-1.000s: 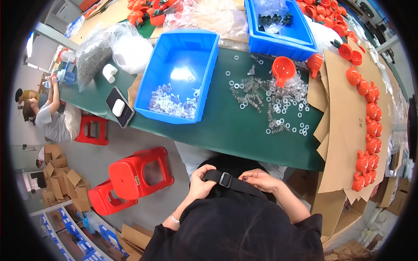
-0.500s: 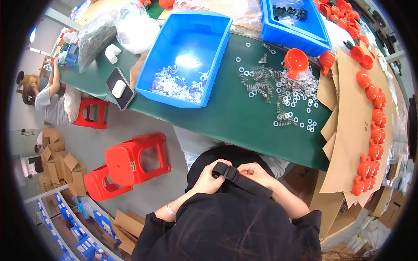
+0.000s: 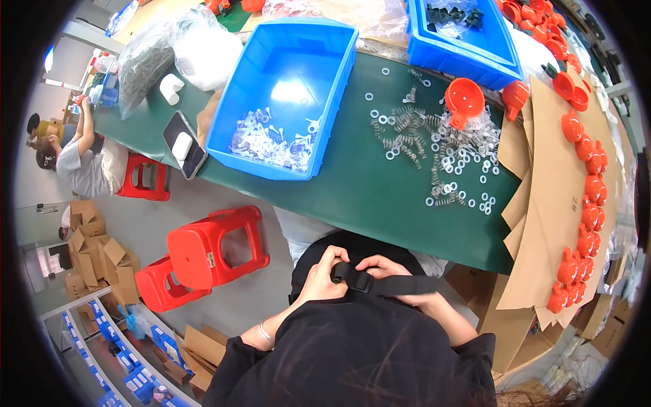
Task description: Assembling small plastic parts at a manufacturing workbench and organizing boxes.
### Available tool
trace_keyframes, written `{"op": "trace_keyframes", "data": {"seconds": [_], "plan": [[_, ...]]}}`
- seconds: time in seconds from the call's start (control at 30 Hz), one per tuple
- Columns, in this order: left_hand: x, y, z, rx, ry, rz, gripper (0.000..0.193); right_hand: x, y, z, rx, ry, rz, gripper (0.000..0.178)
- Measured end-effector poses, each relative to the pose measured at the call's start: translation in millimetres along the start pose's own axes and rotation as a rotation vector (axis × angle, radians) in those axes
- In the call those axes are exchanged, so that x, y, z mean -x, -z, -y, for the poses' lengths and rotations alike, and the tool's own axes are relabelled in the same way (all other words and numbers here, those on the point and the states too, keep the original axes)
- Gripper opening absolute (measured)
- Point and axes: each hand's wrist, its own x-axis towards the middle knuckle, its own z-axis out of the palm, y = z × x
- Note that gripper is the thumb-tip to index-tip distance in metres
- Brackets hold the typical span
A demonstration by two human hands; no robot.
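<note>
1. Green table [image 3: 413, 217]: we record it across the middle of the frame, slanting down toward the right.
2. Brown cardboard sheets [image 3: 542, 224]: overlapping, at the right, with rows of red cup-shaped parts [image 3: 587, 241] along their far edge.
3. Blue tray [image 3: 332, 112]: upper centre, on the table, with a heap of small clear plastic pieces [image 3: 271, 144] in it.
4. Red stools [image 3: 190, 261]: a pair, close together on the floor, left of centre.
5. Blue bin [image 3: 498, 64]: upper right of centre, dark parts inside.
6. Black strap [image 3: 410, 285]: lower centre, in front of the wearer's black clothing; one end runs rightward over the right hand.
7. Left hand [image 3: 324, 279]: mostly closed, fingers curled on the strap's looped part, left of the buckle; we note a pale bracelet at the wrist.
8. Right hand [image 3: 386, 268]: partly closed, bent fingers on the strap just right of the buckle; we cannot see its thumb clearly.
9. Phone [image 3: 194, 161]: left of the tray, a white case [image 3: 182, 145] lying on it.
10. Black buckle [image 3: 361, 280]: on the strap, between the hands.
11. Coil springs [image 3: 407, 142] and white rings [image 3: 450, 186]: loose, right of centre.
</note>
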Motion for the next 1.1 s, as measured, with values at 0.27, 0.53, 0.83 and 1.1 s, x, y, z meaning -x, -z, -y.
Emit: {"op": "trace_keyframes", "data": {"seconds": [0.27, 0.53, 0.83, 1.1], "plan": [[-1.1, 0.1, 3.7, 0.009, 0.012, 0.034, 0.041, -2.4, -18.7, 4.4, 0.492, 0.057, -0.188, 0.047], [1.3, 7.3, 1.0, -0.003, -0.049, 0.048, 0.041, -5.3, -18.0, 11.5, 0.564, 0.118, -0.153, 0.036], [0.7, 21.5, -2.4, -0.310, -0.206, 0.071, 0.043, -1.5, -16.4, 8.7, 0.556, 0.072, -0.169, 0.035], [-0.1, 29.3, 7.7, -0.466, -0.263, 0.087, 0.041, -0.9, -18.6, 11.0, 0.552, -0.019, -0.197, 0.036]]}}
